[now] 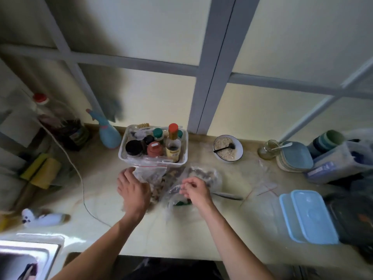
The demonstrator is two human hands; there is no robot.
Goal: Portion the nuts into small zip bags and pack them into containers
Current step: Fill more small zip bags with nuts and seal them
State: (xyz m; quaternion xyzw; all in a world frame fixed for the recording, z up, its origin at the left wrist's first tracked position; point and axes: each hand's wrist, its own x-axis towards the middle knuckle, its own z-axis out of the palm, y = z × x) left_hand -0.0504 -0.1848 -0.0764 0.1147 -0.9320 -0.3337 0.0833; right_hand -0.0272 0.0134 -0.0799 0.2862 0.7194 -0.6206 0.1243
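A small clear zip bag with a red seal line (150, 172) stands in the middle of the counter with pale nuts in it. My left hand (134, 190) holds that bag at its left side. Just right of it lies a larger clear plastic bag of dark nuts (203, 174). My right hand (194, 188) has its fingers curled and pinches the plastic of this larger bag near its opening. Empty small zip bags (264, 189) lie flat to the right. Two light blue containers with lids (308, 216) sit at the right front.
A white tub of jars and bottles (154, 147) stands right behind the bags. A bowl of oats with a black spoon (228, 148), a glass jar (268, 149) and stacked plates (295, 156) line the back right. A sink (26, 257) is at front left, a cable (80, 178) crosses the counter.
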